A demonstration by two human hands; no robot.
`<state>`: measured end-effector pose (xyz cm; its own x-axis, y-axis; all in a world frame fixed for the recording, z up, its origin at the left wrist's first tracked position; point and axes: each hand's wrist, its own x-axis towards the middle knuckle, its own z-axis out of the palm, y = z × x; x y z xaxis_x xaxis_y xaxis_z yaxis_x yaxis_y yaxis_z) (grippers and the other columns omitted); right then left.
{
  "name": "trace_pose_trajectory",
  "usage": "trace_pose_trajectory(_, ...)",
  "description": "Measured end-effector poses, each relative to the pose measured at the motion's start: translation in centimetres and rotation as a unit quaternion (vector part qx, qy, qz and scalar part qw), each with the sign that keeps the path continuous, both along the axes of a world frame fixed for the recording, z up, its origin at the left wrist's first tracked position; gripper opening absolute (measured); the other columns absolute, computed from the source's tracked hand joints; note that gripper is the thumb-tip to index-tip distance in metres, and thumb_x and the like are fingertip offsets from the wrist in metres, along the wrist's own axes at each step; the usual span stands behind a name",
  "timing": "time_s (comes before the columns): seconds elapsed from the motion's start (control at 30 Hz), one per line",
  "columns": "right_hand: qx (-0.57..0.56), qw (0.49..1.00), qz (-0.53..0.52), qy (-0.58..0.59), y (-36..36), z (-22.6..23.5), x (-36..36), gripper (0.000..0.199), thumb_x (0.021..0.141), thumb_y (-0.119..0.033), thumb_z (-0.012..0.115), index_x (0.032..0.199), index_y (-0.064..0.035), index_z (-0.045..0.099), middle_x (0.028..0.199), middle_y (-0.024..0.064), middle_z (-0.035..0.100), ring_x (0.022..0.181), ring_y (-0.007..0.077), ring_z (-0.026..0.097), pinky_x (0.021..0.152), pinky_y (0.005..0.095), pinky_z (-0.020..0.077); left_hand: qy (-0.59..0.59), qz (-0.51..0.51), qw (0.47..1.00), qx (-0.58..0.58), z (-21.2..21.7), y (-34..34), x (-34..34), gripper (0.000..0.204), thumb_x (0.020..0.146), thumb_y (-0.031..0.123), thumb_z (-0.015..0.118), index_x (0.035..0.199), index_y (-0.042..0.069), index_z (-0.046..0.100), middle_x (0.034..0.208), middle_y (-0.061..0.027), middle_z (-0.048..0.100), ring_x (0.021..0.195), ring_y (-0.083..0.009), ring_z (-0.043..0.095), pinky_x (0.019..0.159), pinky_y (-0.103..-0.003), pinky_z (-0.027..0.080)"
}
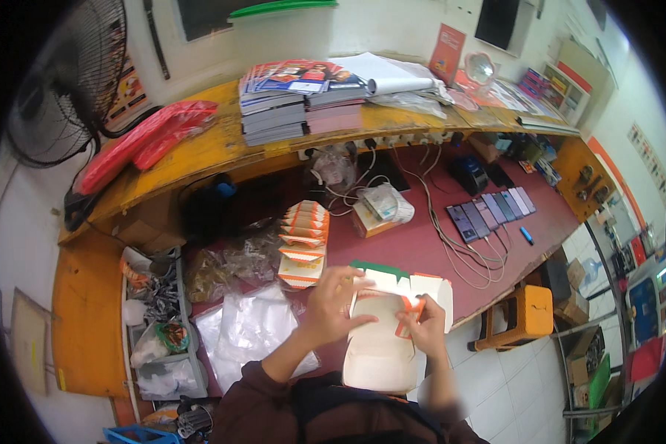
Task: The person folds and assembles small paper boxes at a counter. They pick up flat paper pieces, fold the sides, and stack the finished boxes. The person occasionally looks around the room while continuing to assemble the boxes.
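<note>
Hands first: I see my left hand (331,300) and right hand (424,325) both closed on a flat white carton blank with orange trim (381,337), held at 6 o'clock over the maroon counter (422,244). Left fingers pinch its upper edge, right fingers its orange flap. At 11 o'clock of the hands stands a stack of folded orange-and-white cartons (303,244); clear plastic bags (248,333) lie at 9 o'clock
</note>
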<state>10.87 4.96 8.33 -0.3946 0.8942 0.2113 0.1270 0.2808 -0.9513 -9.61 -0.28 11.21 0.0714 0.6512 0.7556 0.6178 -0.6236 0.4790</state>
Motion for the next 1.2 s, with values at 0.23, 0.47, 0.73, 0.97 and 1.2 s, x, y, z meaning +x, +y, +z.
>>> trace_pose_trajectory(0.23, 0.226, 0.966, 0.12, -0.024, -1.2, 1.0, -1.8, 0.036, 0.082, -0.027, 0.066, 0.058, -0.0038, 0.053, 0.053, 0.0039, 0.047, 0.042, 0.0189, 0.048, 0.042, 0.0294, 0.0357, -0.173, -0.019, 0.976, -0.134, -1.7, -1.2, 0.6, 0.049, 0.066, 0.048, 0.077, 0.068, 0.004, 0.054, 0.054, -0.0042, 0.048, 0.05, -0.015, 0.05, 0.048, -0.027, 0.036)
trace_pose_trajectory(0.47, 0.278, 0.946, 0.157, 0.053, -0.1, 3.8, -1.1, 0.031, 0.086, -0.01, 0.053, 0.056, -0.0044, 0.054, 0.051, 0.0074, 0.051, 0.042, 0.0205, 0.05, 0.041, 0.0306, 0.0378, -0.348, -0.072, 0.919, -0.172, -1.6, -3.0, 1.7, 0.039, 0.086, 0.035, 0.063, 0.065, 0.003, 0.057, 0.051, -0.0024, 0.047, 0.051, -0.0086, 0.046, 0.048, -0.025, 0.035)
trace_pose_trajectory(0.73, 0.126, 0.985, 0.119, -0.002, 1.5, 3.7, -3.3, 0.036, 0.091, -0.02, 0.05, 0.063, -0.0001, 0.056, 0.054, 0.0042, 0.055, 0.047, 0.0139, 0.051, 0.046, 0.0298, 0.0409, -0.516, -0.067, 0.791, -0.323, -5.1, -6.6, 3.4, 0.042, 0.098, 0.035, 0.041, 0.101, -0.001, 0.061, 0.086, -0.0019, 0.063, 0.076, -0.0084, 0.058, 0.068, -0.024, 0.045)
trace_pose_trajectory(0.97, -0.379, 0.903, 0.177, -0.095, 5.1, -3.5, -6.7, 0.04, 0.094, -0.033, 0.05, 0.098, 0.0046, 0.063, 0.086, 0.0088, 0.065, 0.073, 0.0124, 0.061, 0.068, 0.0286, 0.0501, -0.674, -0.123, 0.556, -0.47, -4.9, -8.7, 2.1, 0.041, 0.095, 0.028, 0.044, 0.115, -0.006, 0.054, 0.11, -0.0113, 0.061, 0.096, -0.0185, 0.06, 0.086, -0.033, 0.046)
trace_pose_trajectory(1.2, -0.295, 0.883, 0.336, -0.141, 3.3, -4.1, -3.5, 0.048, 0.087, -0.038, 0.059, 0.104, 0.0068, 0.062, 0.088, 0.0148, 0.067, 0.083, 0.02, 0.063, 0.077, 0.0331, 0.0486, -0.472, -0.034, 0.731, -0.492, -7.5, -6.5, -2.7, 0.038, 0.096, 0.027, 0.041, 0.11, -0.003, 0.059, 0.101, -0.0114, 0.063, 0.091, -0.0181, 0.06, 0.082, -0.029, 0.047)
